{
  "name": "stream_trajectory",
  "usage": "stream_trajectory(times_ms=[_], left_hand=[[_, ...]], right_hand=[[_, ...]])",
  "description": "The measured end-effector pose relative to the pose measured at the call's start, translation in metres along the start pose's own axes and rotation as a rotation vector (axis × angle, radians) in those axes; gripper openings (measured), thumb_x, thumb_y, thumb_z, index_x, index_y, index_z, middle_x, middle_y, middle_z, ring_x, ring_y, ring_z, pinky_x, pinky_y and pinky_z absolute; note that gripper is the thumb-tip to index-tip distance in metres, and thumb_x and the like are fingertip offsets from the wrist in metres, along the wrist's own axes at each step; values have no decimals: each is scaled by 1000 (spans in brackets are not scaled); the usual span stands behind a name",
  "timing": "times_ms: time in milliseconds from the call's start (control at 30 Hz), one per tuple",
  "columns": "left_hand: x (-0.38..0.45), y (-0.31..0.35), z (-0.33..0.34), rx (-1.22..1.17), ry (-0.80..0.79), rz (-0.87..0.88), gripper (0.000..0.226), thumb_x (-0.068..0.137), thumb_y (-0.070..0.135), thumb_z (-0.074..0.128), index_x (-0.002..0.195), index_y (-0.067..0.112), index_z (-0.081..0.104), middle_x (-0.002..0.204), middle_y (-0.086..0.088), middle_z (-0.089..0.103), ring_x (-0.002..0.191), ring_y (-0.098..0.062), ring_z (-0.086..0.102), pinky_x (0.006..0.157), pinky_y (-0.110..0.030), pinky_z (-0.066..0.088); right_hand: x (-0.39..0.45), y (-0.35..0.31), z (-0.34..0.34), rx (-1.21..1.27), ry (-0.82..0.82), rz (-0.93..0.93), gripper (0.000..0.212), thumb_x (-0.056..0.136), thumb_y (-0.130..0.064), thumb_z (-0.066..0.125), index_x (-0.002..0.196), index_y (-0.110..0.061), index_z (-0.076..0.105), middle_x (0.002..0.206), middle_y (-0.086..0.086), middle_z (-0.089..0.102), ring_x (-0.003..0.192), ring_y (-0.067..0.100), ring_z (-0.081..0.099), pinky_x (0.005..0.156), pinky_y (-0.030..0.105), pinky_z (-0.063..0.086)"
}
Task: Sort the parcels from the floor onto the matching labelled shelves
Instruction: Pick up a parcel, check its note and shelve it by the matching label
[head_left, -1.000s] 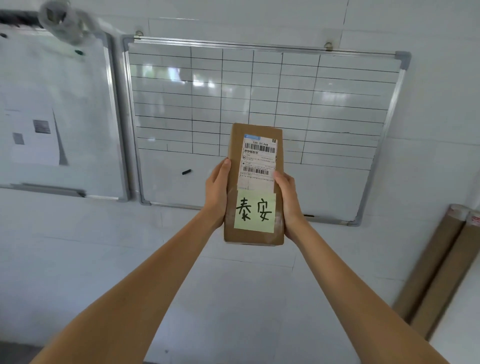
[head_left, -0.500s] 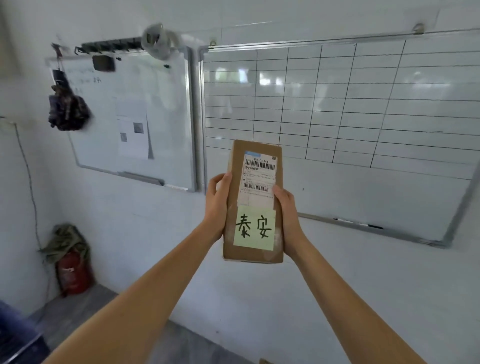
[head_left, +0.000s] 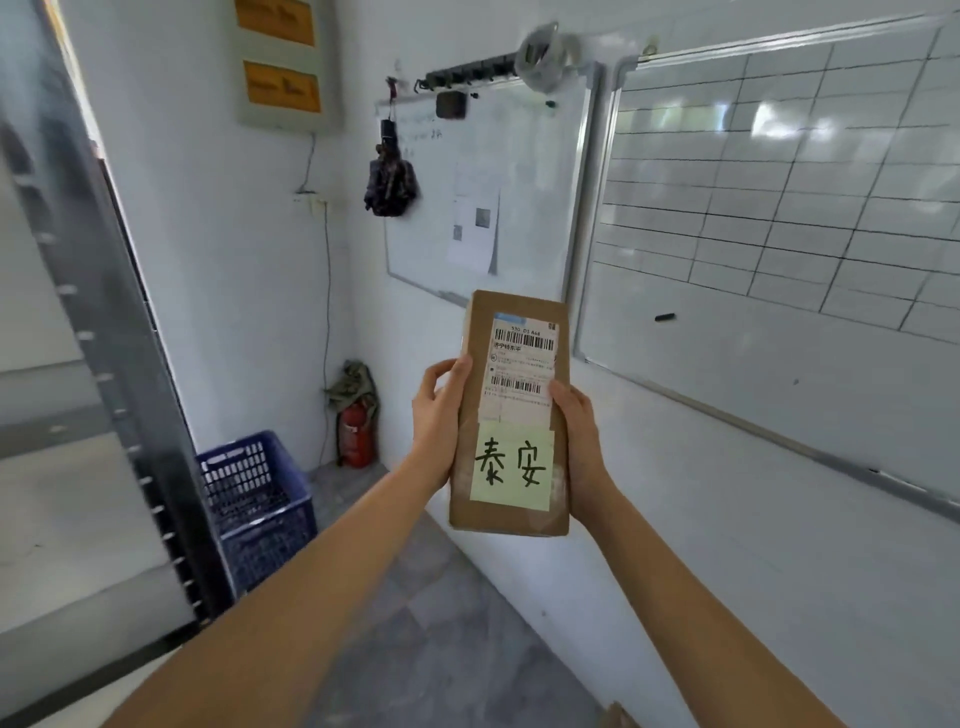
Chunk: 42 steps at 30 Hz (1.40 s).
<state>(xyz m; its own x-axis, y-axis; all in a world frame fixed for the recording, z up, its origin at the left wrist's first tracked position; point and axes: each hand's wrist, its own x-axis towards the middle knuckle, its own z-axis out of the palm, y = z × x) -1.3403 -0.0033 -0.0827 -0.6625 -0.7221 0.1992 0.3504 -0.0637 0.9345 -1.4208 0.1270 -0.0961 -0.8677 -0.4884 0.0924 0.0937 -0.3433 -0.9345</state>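
I hold a flat brown cardboard parcel (head_left: 470, 499) upright at arm's length in front of a white wall. It carries a white shipping label with barcodes and, below it, a pale yellow sticky note with two handwritten Chinese characters. My left hand (head_left: 435, 426) grips its left edge and my right hand (head_left: 581, 441) grips its right edge. A metal shelf upright (head_left: 111, 374) with a row of slots rises at the far left.
A dark blue plastic crate (head_left: 257, 501) stands on the grey floor by the shelf upright. A red fire extinguisher (head_left: 356, 434) sits in the corner. Two whiteboards (head_left: 769, 218) hang on the wall, with a folded umbrella (head_left: 390, 182) hung beside them. A brown cardboard corner (head_left: 618, 717) shows at the bottom edge.
My view has swung to the left: the corner, the crate and the shelf upright have come into sight. The parcel stays in both hands, a little lower in the view.
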Motion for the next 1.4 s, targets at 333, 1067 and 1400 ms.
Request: stream_trajectory(times_ms=[333, 1067, 1400], left_hand=[[-41, 58, -116, 68, 227, 101, 35, 91, 48, 62, 113, 21, 60, 99, -4, 74, 74, -11, 74, 62, -22, 58], [-182, 144, -391, 36, 605, 165, 34, 94, 40, 62, 114, 12, 60, 85, 0, 76, 71, -13, 74, 62, -25, 60], [-249, 185, -506, 116, 894, 234, 36, 96, 37, 61, 117, 8, 61, 96, -5, 74, 71, -7, 74, 60, -19, 57]], right_hand=[[-45, 26, 113, 38, -251, 90, 83, 82, -48, 66, 146, 0, 42, 135, 33, 61, 124, 54, 59, 106, 68, 48], [-216, 119, 349, 16, -541, 338, 57, 98, -42, 62, 141, -5, 56, 130, 28, 68, 123, 50, 63, 109, 64, 47], [-289, 165, 465, -12, -794, 357, 55, 95, -43, 66, 135, -5, 59, 120, 21, 75, 112, 43, 71, 101, 56, 56]])
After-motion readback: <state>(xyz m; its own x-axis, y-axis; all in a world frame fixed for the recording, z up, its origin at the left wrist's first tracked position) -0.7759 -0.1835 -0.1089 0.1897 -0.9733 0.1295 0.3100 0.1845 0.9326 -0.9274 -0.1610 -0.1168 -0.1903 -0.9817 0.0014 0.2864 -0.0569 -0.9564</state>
